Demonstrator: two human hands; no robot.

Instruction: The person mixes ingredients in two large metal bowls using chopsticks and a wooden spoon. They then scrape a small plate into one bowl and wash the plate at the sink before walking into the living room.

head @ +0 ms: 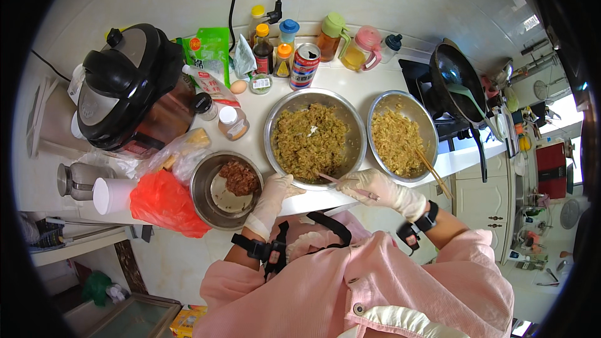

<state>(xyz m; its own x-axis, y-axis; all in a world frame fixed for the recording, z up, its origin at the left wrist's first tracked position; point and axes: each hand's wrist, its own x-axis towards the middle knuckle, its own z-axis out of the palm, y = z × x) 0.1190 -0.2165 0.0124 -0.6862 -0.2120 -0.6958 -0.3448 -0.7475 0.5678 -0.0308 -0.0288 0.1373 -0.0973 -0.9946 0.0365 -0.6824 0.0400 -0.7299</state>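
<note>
My right hand (366,187), in a pale disposable glove, grips a pink spoon (329,178) by its handle; the spoon's lower end dips into a brownish chopped filling (300,143). A bit of white stuff (313,130) lies on the filling. The filling sits in a round stainless steel bowl (354,169). My gloved left hand (277,191) is at this bowl's near left rim, fingers against it. Left of that hand, a metal basin (199,204) holds minced meat (239,178). To the right, a second steel bowl (404,95) contains a paler chopped mix (394,138), with wooden chopsticks (434,172) leaning over its rim.
A beer can (305,66), an egg (238,87), spice jars (233,123) and several sauce bottles stand behind the bowls. A pressure cooker (136,89) and a red plastic bag (166,204) are at left. A wok (458,80) rests on the stove at right.
</note>
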